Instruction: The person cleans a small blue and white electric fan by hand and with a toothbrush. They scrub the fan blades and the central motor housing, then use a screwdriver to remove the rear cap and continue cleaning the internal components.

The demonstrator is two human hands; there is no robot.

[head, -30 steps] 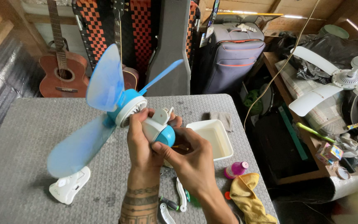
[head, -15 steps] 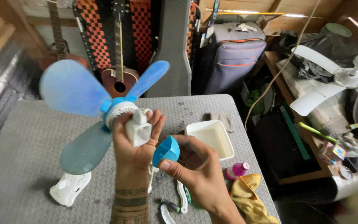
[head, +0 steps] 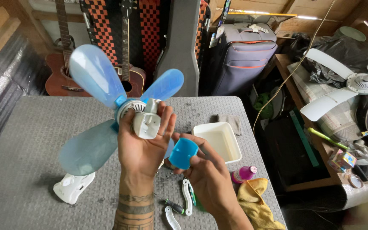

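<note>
My left hand grips the white motor housing of a small fan held up over the table. Three translucent blue blades spread from its hub, pointing away from me. My right hand holds a loose blue plastic cap just to the right of the housing, apart from it. Below my hands lie a small screwdriver and white plastic parts. A white fan base rests on the table at the lower left.
The grey textured table also carries a white rectangular tray, a pink bottle and a yellow cloth. Guitars, a suitcase and a white ceiling fan stand beyond the table's edges.
The blue cap has come off the fan's housing and sits in my right hand. My left hand has turned the fan, so its blades now point up and away.
</note>
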